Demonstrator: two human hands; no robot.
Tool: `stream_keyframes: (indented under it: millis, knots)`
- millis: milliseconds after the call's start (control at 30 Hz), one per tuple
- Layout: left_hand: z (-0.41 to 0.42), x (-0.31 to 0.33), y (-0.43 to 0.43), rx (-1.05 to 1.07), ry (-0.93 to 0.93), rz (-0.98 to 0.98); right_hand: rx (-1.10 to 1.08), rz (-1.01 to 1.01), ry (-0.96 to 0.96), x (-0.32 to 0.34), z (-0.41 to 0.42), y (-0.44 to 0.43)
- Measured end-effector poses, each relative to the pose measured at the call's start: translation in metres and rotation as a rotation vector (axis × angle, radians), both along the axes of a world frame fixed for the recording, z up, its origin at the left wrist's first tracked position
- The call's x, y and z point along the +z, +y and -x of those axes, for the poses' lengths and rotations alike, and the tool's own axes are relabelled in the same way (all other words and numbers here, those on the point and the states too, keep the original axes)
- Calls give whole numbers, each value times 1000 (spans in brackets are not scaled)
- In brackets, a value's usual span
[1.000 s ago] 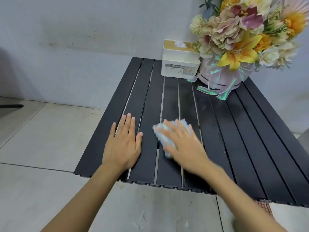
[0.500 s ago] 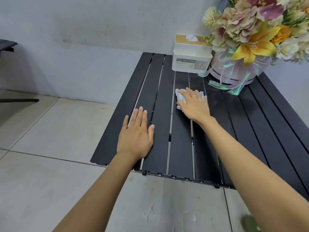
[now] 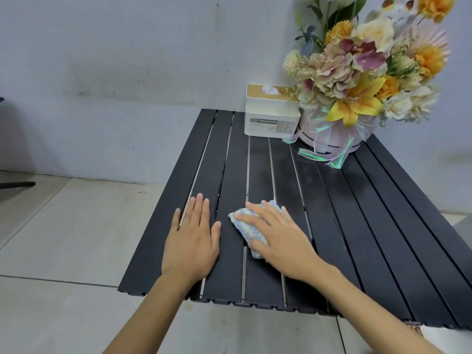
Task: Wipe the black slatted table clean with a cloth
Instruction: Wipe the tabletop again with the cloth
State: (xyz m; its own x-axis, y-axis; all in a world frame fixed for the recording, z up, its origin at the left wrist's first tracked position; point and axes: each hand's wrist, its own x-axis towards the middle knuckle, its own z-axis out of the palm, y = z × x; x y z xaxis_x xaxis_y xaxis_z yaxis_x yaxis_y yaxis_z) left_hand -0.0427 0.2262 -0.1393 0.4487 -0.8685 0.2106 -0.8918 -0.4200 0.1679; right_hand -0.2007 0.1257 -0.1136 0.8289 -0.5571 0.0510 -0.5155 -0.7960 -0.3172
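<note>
Cloth (image 3: 246,227) lies under flat right hand (image 3: 278,238); left hand (image 3: 192,241) rests flat beside it on table (image 3: 370,226).

Single head cam, wide-angle, sits above the near edge of the black slatted table (image 3: 370,226), faces fwd & down along the slats toward its far edge and the wall (image 3: 115,72) behind, close in, w/ floor (image 3: 63,238) filling left & bottom of frame.
</note>
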Motion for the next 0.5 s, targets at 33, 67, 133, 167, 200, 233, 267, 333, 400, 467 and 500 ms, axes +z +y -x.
stream_keyframes:
  millis: [33,67,133,167,200,233,267,333,400,467,500]
  knots:
    - [0,-1,0,-4,4,11,-52,5,5,-1,-12,-19]
    - [0,-1,1,-9,23,17,-114,0,11,-2,-26,-38]
    - [0,0,2,-2,33,11,-233,-35,4,-2,-51,-66]
    - [0,2,1,-3,23,7,-271,-51,0,-2,-61,-73]
    - [0,3,1,-4,19,8,-294,-59,-2,-3,-68,-75]
    - [1,3,1,-4,20,1,-298,-61,-7,-3,-70,-74]
    - [1,3,2,-6,17,-4,-284,-63,-15,-3,-69,-69]
    - [0,1,1,-5,16,-5,-208,-65,-23,-2,-58,-48]
    - [-2,-1,1,2,0,-6,-88,-27,-12,-3,-36,-16]
    - [-2,0,1,-1,-31,-16,54,7,-14,-1,-8,21]
    - [-3,-1,1,-2,-50,-7,114,-4,-12,0,7,36]
